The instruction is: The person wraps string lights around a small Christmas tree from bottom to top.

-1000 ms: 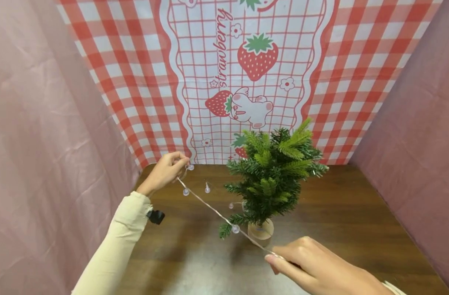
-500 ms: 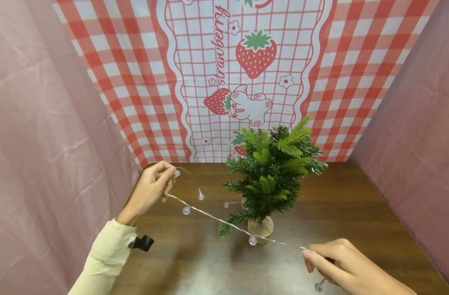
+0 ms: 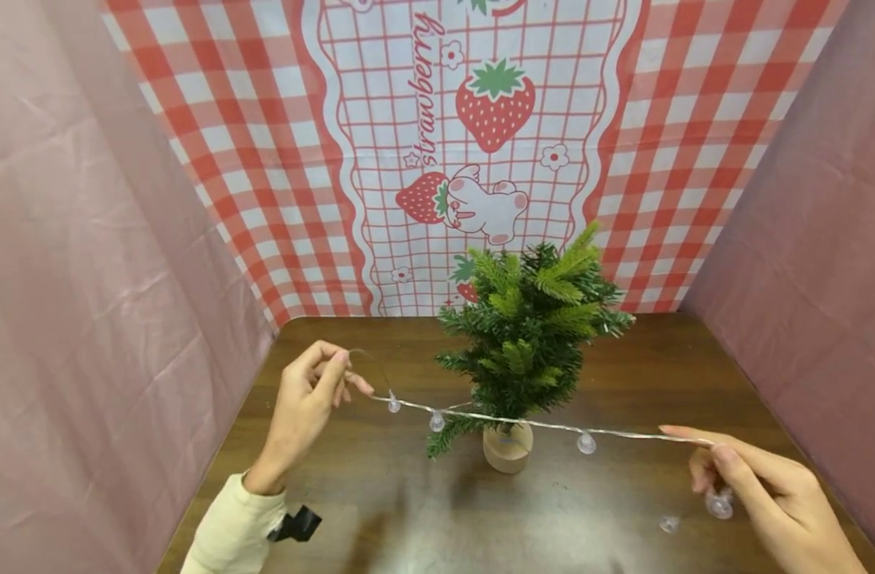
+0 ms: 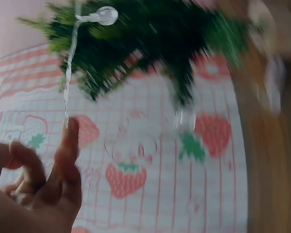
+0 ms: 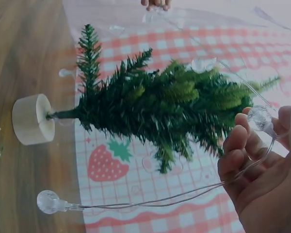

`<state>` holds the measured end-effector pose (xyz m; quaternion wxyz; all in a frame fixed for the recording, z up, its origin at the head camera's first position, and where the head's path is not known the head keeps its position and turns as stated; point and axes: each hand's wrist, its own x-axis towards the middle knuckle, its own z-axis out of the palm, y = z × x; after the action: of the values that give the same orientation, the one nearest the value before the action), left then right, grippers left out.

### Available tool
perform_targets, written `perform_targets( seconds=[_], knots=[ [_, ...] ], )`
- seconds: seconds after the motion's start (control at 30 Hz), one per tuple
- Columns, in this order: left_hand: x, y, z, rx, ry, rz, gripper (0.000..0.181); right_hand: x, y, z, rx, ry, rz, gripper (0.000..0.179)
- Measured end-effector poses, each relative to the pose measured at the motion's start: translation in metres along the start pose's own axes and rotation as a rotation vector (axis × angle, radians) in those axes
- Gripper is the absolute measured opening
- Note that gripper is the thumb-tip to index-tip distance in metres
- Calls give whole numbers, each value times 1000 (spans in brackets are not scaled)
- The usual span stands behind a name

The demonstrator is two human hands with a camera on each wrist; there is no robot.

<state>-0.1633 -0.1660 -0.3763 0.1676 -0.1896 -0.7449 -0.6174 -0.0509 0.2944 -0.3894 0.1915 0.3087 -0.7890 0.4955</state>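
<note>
A string of clear-bulbed fairy lights (image 3: 545, 425) is stretched almost level between my two hands, in front of a small artificial Christmas tree (image 3: 530, 343). My left hand (image 3: 301, 418) pinches the wire left of the tree, and a thin loop curves off behind its fingers. On the right, my right hand (image 3: 774, 490) holds the wire between thumb and index finger. One bulb (image 5: 258, 118) lies against the right fingers in the right wrist view; another bulb (image 5: 48, 201) dangles below on a doubled wire. The left wrist view is blurred, with the wire (image 4: 69, 77) meeting a fingertip.
The tree stands upright on a round wooden base (image 3: 507, 452) on a brown wooden table (image 3: 437, 526). Behind it hangs a red-checked strawberry cloth (image 3: 380, 96). Pink curtains (image 3: 71, 239) close off both sides. A black strap piece (image 3: 298, 524) sticks out at the left cuff.
The right hand has moved right and slightly up, drawing the wire out longer and more level across the tree's base. The left hand has come down and toward the viewer, then slightly right.
</note>
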Motion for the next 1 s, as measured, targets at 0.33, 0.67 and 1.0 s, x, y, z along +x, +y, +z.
perform_targets(
  seconds=[0.33, 0.67, 1.0],
  knots=[
    [-14, 18, 18, -126, 127, -1, 19, -28, 21, -29, -90, 188, 88, 31],
    [-29, 44, 43, 87, -97, 353, 21, -48, 54, -42, -245, 292, 494, 20],
    [-18, 59, 74, 61, -277, 392, 15, -49, 92, -35, -572, 18, 551, 28]
  ],
)
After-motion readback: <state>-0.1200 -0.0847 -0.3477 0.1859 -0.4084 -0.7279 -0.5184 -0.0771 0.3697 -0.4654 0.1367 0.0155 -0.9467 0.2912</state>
